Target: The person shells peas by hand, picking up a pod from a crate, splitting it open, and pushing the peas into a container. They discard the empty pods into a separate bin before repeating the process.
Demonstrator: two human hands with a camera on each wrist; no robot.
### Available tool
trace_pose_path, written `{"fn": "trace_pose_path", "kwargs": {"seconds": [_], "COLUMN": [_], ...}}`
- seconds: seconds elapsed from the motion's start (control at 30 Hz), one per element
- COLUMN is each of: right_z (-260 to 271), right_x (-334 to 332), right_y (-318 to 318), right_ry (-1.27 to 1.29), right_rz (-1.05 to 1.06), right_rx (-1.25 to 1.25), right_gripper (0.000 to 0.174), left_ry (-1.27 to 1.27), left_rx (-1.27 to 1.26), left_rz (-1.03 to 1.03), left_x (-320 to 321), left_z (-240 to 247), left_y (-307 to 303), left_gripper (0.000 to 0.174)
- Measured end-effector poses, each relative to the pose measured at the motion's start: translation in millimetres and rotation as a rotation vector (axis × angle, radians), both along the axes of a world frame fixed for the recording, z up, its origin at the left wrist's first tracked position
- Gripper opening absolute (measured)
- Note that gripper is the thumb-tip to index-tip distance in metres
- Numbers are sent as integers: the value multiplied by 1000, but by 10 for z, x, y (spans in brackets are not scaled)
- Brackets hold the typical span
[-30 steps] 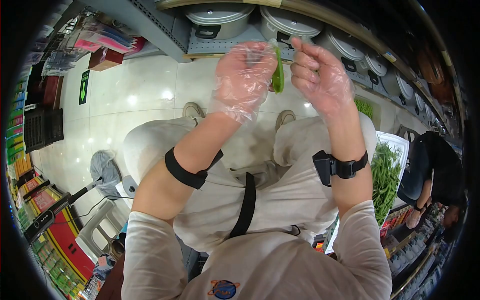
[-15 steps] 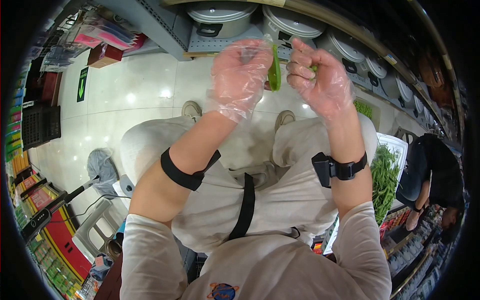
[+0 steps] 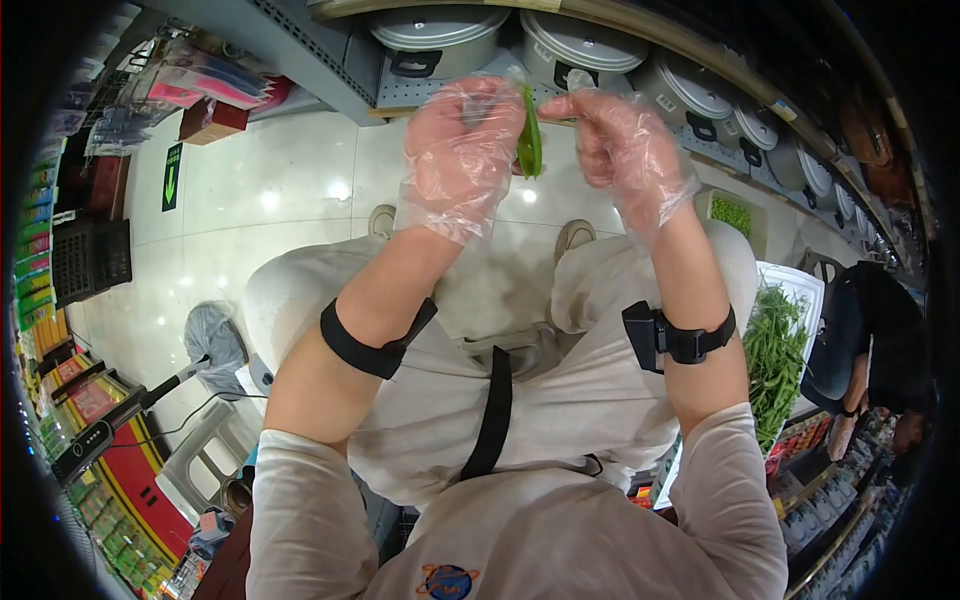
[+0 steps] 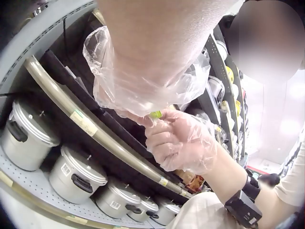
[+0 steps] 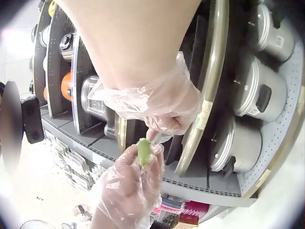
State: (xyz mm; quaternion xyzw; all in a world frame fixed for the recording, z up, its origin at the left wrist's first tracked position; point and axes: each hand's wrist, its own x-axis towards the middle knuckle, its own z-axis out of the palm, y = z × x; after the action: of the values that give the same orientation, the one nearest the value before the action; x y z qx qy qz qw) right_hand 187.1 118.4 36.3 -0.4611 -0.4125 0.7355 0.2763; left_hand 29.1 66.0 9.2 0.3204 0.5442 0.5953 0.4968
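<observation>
My left hand (image 3: 460,135), in a clear plastic glove, pinches a split green pea pod (image 3: 530,135) that hangs lengthwise from its fingertips. The right hand (image 3: 635,150), gloved alike, faces it with the index finger stretched to the pod's upper part and the other fingers curled toward the palm. Peas that showed in that palm a moment ago are hidden by the curled fingers. From the right wrist, the pod (image 5: 144,152) appears between the left thumb and fingers, with the right index fingertip right at its end. Only a green bit of pod (image 4: 156,114) shows in the left wrist view.
A tub of shelled green peas (image 3: 733,212) stands beyond my right knee. Nearer, a white crate (image 3: 812,290) holds a heap of green pods. Lidded metal pots (image 3: 440,45) line the low shelf ahead. Another person (image 3: 870,330) sits at the right.
Both hands have shifted slightly left with the pod. The right index finger has stretched out to the pod, and the green peas glimpsed in the right palm are out of sight.
</observation>
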Motion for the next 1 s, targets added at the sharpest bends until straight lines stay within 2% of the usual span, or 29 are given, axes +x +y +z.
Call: {"fn": "trace_pose_path", "kwargs": {"seconds": [0.07, 0.13, 0.27, 0.33, 0.47, 0.53, 0.57, 0.63, 0.67, 0.73, 0.87, 0.93, 1.0], "right_z": [-36, -116, -85, -68, -106, -117, -137, -203, -216, -227, -290, -257, -223], "right_x": [14, -11, -46, -40, -43, -77, -90, -116, -139, -182, -154, -142, -121], "right_y": [17, 22, 10, -9, 2, 15, 19, 13, -14, -75, -33, -22, -19], "right_ry": [20, 200, 225, 214, 162, 10, 13, -155, -153, -172, -28, -210, -206], "right_rz": [34, -41, -41, 11, 9, 24, 23, 122, 118, 51, 104, 95, 73], "right_rx": [-12, -62, -100, -171, -141, -41, -43, 311, 308, 521, 438, 417, 370], "right_gripper": [32, 38, 42, 38, 35, 33, 33, 35, 35, 31, 25, 25, 25], "left_ry": [12, 33, 30, 30, 80, 89, 93, 211, 214, 206, 158, 132, 142], "left_rx": [7, 19, -17, -33, -23, 62, 61, 87, 86, 33, 25, 5, -4], "left_rz": [10, 25, 14, 10, 20, 133, 132, 176, 172, 143, 46, 52, 54], "left_x": [10, 9, 0, 0, -4, 10, 6, 3, 5, 11, -1, 6, -45], "left_z": [-18, -34, -19, -13, -63, -105, -113, -97, -71, 9, 64, 83, -23], "left_y": [16, 32, 60, 59, 58, 71, 80, 98, 89, 55, 54, 57, 93], "left_gripper": [23, 23, 24, 25, 25, 20, 20, 19, 19, 18, 19, 18, 19]}}
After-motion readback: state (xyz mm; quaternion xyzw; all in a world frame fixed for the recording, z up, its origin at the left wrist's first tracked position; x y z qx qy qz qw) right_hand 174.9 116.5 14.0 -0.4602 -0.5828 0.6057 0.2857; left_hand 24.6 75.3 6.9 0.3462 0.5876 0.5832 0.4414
